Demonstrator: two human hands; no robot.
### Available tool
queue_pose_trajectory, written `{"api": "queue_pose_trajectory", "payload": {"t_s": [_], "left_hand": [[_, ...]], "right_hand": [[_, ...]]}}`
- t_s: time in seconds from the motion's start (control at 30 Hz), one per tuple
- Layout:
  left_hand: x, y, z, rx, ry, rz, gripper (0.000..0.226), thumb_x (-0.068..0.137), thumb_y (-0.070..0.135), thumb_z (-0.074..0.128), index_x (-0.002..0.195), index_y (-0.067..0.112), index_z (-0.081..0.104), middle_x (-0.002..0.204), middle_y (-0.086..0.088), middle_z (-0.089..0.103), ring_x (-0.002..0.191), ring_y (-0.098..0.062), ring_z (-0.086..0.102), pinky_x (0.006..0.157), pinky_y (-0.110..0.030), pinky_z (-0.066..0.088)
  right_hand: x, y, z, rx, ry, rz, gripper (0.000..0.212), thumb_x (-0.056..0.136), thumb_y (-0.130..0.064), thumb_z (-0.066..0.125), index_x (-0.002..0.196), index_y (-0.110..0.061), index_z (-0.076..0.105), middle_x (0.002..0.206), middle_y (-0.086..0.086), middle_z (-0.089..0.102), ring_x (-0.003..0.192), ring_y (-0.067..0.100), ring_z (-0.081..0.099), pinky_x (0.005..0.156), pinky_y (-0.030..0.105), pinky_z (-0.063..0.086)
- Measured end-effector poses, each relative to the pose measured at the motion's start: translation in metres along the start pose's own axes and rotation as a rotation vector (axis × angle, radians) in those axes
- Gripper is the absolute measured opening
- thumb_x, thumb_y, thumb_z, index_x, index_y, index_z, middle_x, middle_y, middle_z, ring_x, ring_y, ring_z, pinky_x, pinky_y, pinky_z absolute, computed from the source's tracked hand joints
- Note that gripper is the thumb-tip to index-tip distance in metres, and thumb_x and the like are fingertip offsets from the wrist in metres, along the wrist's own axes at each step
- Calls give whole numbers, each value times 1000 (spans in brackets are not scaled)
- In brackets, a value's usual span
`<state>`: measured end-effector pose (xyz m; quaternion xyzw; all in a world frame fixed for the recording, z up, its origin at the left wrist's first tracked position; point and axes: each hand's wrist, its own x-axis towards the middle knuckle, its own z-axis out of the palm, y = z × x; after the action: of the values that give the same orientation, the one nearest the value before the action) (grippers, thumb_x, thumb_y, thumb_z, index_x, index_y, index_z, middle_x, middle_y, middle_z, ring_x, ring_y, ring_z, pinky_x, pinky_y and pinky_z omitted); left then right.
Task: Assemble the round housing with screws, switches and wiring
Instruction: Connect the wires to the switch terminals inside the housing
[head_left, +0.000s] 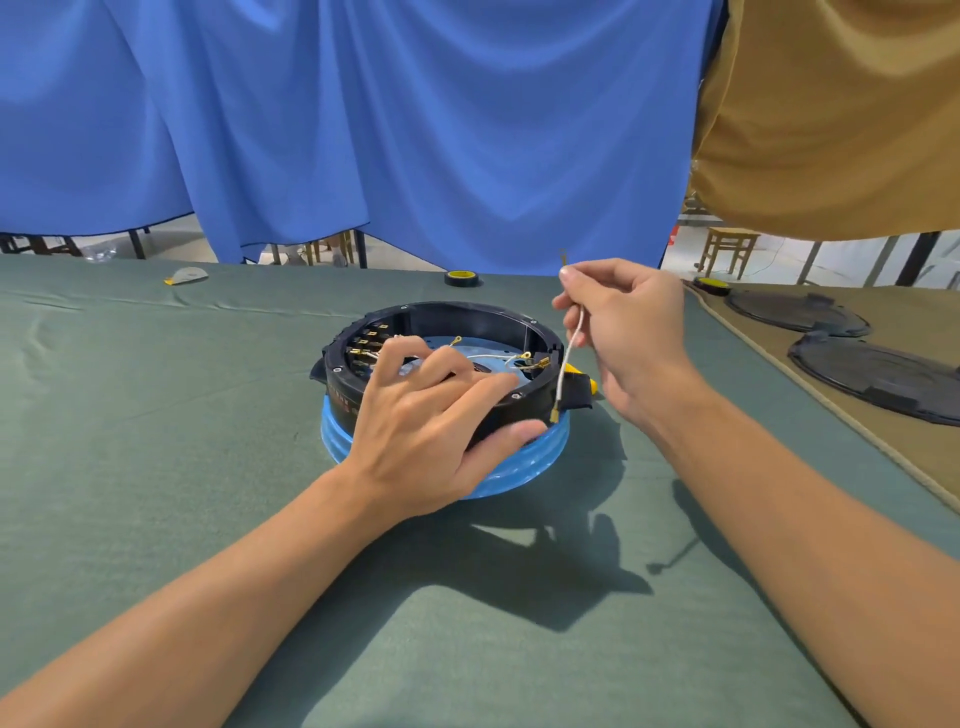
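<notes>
**White wire up, black housing pinned**

Right hand (628, 322) is pinching the wire (569, 348) near its top end between thumb and fingertips, the other fingers curling in. The wire is hanging limp just beside the housing's right wall, with a brass terminal dangling at the bottom. Left hand (415, 415) is gripping the housing (467, 309), fingers hooking over the near rim into the well and thumb pressing the outer wall. The housing is sitting mid-table, open side up, on a blue base (524, 462).

I'm reading that wire as light and floppy, likely to swing. For pushing a terminal home, the better hold is probably right behind the brass. The housing is looking like rigid plastic, perhaps light enough to skate on that glossy base, so the bracing hand is earning its place. Rim and outer wall are the safe holds. The switches (363, 345) on the inner left wall are showing thin tabs that look bendable, and more loose wires are lying across the floor.

On the table (156, 415), green cloth is running wide to the near and left. The right is tighter: a yellow-tipped tool (582, 376) is lying against the housing there, with the lids (878, 379) beyond. The tape (461, 278) is sitting far, well apart.
</notes>
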<state>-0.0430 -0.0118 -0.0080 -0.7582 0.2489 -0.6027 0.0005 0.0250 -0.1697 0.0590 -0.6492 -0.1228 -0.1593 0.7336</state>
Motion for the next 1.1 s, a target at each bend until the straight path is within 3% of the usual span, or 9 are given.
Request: {"api": "queue_pose_trajectory", "payload": {"t_s": [0.1, 0.23, 0.47, 0.53, 0.6, 0.67, 0.73, 0.97, 1.1], "left_hand": [[2, 0, -1, 8, 29, 1, 45, 94, 50, 57, 83, 11, 76, 75, 6, 73, 71, -21, 67, 81, -38, 34], [3, -4, -1, 9, 104, -72, 33, 95, 30, 62, 70, 12, 72, 66, 7, 69, 66, -21, 65, 78, -37, 33], [4, -19, -3, 1, 91, -500, 30, 93, 26, 62, 68, 11, 68, 60, 4, 64, 61, -20, 57, 78, -35, 30], [6, -27, -4, -55, 21, -597, 31, 93, 31, 61, 70, 12, 70, 61, 3, 65, 63, -19, 58, 81, -35, 30], [9, -35, -7, -199, -17, -686, 32, 92, 34, 60, 69, 14, 70, 61, 7, 66, 66, -19, 60, 86, -37, 35], [14, -43, -9, -336, -7, -748, 31, 92, 33, 60, 69, 15, 71, 60, 13, 65, 67, -18, 61, 88, -46, 43], [16, -50, -10, -412, 6, -784, 29, 93, 31, 61, 74, 14, 73, 61, 18, 63, 67, -17, 62, 81, -54, 47], [5, -72, -7, -563, 14, -946, 27, 96, 34, 59, 73, 27, 72, 64, 10, 70, 65, -15, 67, 71, -46, 54], [-6, -83, 2, -552, 40, -1184, 36, 99, 45, 45, 83, 27, 73, 75, 16, 70, 80, -6, 65, 86, -41, 53]], "right_hand": [[-1, 1, 17, -1, 39, 34, 16, 90, -6, 63, 75, -9, 64, 58, 4, 62, 41, 10, 48, 41, 20, 39], [-2, 4, 31, -4, 67, 41, 15, 90, -6, 62, 76, -10, 63, 61, 5, 63, 41, 8, 51, 42, 18, 41], [4, 6, 38, -94, 109, 65, 5, 93, -11, 59, 98, -10, 59, 80, 2, 67, 58, 9, 63, 62, 29, 55], [3, 8, 39, -415, 145, -100, 26, 91, -14, 59, 115, -14, 52, 99, -5, 60, 83, 8, 57, 87, 37, 50], [-5, 6, 43, -672, 152, -477, 36, 87, -10, 58, 122, -11, 52, 112, 2, 55, 104, 19, 47, 97, 35, 36], [-12, 2, 51, -812, -28, -796, 27, 84, -9, 59, 112, -10, 62, 109, 6, 61, 107, 27, 49, 92, 37, 35], [-16, 0, 61, -896, -301, -891, 18, 84, -9, 59, 100, -9, 67, 99, 6, 67, 99, 29, 56, 87, 39, 36], [-6, 2, 82, -826, -579, -761, 17, 93, -11, 59, 94, -6, 76, 78, 10, 72, 69, 25, 58, 69, 37, 44], [-4, 9, 89, -798, -627, -716, 16, 92, -14, 63, 95, -6, 76, 77, 9, 73, 67, 23, 59, 68, 31, 44]]}}
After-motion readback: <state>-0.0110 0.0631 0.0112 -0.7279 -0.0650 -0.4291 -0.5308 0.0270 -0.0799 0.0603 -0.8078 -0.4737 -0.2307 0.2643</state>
